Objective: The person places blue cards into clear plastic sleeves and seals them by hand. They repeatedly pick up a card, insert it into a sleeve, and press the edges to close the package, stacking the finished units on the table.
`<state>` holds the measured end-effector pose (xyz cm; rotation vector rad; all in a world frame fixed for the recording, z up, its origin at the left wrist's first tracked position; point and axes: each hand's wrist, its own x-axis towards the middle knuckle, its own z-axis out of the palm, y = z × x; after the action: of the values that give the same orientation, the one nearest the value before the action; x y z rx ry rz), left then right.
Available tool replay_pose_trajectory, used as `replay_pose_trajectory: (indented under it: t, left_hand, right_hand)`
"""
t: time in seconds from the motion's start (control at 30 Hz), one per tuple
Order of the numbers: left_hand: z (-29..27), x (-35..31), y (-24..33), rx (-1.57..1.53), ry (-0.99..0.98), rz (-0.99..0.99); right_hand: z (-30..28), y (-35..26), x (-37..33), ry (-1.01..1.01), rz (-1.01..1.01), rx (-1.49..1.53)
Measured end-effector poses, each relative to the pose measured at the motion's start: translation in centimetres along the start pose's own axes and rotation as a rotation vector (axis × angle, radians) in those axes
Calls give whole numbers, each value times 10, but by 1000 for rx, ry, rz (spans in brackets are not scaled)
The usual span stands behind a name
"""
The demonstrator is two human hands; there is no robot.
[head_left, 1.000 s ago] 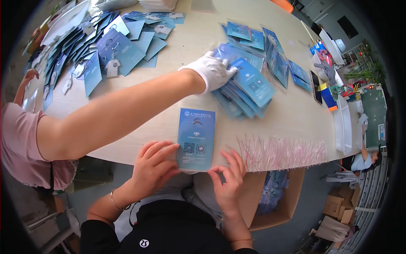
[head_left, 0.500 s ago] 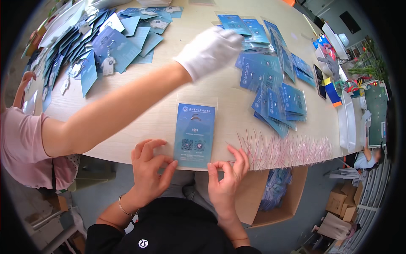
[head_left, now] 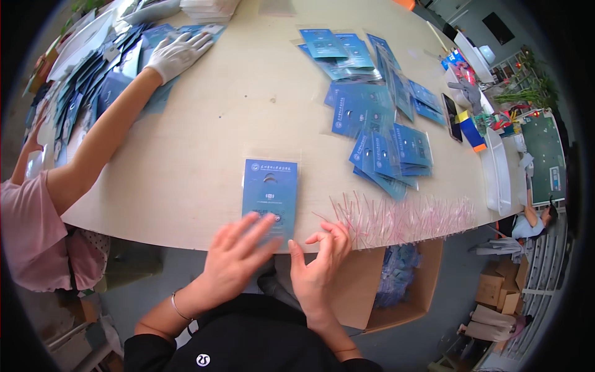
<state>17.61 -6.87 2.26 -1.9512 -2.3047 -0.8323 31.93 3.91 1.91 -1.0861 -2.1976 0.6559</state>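
Observation:
A blue printed card in a clear sleeve lies on the table near its front edge. My left hand, smeared by motion, reaches over the card's lower part with its fingers stretched out. Beside the card's lower right corner is my right hand; its thumb is nearest the corner and its fingers are bent but apart, with nothing seen between them. Right of that hand lies a row of thin clear strips with red ends.
Sleeved blue cards lie in overlapping piles at the right. A co-worker's white-gloved hand rests on the cards at the far left. A phone and white bins line the right side. Below stands a cardboard box holding a bluish heap.
The co-worker's gloved hand has moved from the card piles on the right to the cards on the left. My left hand has moved right, over the card. The view has shifted slightly.

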Motion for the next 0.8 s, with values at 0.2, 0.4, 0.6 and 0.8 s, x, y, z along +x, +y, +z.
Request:
replay_pose_trajectory:
  t: [0.2,0.4,0.6,0.8]
  left_hand:
    - [0,9,5,127,-303,267]
    - [13,-7,-14,57,-79,334]
    - [-13,35,3,22,337,338]
    - [0,113,43,123,503,269]
  right_hand:
    - [2,6,-3,-19,13,-6]
    - [-20,19,13,-29,-220,106]
    - [-155,144,166,121,-241,-504]
    - [-101,198,227,-421,-47,-342]
